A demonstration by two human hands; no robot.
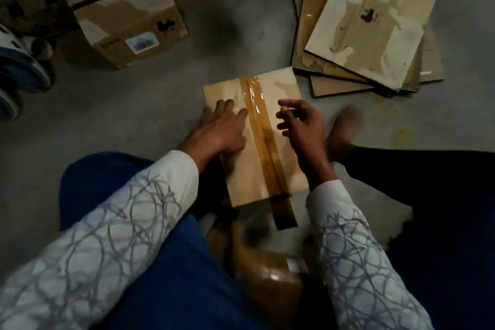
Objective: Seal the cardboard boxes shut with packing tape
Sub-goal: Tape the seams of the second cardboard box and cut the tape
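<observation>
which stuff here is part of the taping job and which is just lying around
In use: box, tape strip, left hand pressing the box, right hand above it.
Lying about for now: flattened cardboard stack, labelled box at upper left, blue-and-white object.

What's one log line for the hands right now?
left hand: pressing flat on tan cardboard box | right hand: hovering, holding nothing | brown packing tape strip: laid down box top

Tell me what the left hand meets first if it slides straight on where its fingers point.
The left hand lies flat on the box, fingers aimed at the brown tape strip; it would likely meet that first.
</observation>
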